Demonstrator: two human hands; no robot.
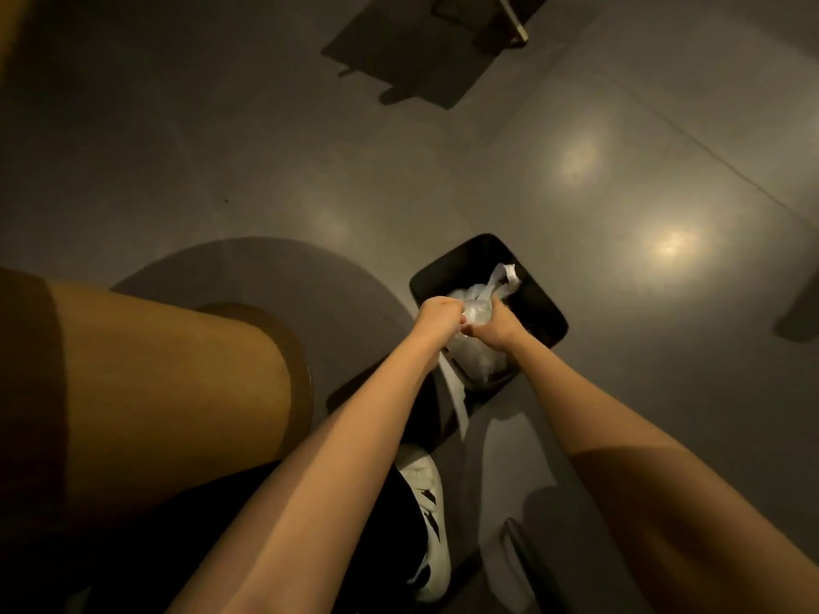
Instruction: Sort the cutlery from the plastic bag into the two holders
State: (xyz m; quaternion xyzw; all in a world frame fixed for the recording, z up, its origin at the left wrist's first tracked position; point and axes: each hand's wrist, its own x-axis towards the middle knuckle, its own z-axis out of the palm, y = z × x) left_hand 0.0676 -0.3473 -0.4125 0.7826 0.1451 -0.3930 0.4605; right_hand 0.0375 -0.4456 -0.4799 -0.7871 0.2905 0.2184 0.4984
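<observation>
Nearest the camera, a white shoe [427,520] with dark markings stands on a smooth grey floor [266,179] that has a dull sheen. To the left is the rounded, tan wooden table [168,383], its thick edge curving over a circular shadow. Both bare forearms reach down and forward to a black rectangular bin [538,312] with rounded corners, standing on the floor just right of the table. The left hand [438,314] and right hand [494,325] meet over the bin, each grip clenched on the plastic bag [476,310], a crinkled, translucent white bundle held at the bin's mouth, with a loose handle strip sticking up behind. More pale plastic lies inside the bin below. Farther off, two soft light reflections glow on the floor, and a dark chair base [478,24] casts an angular shadow.
</observation>
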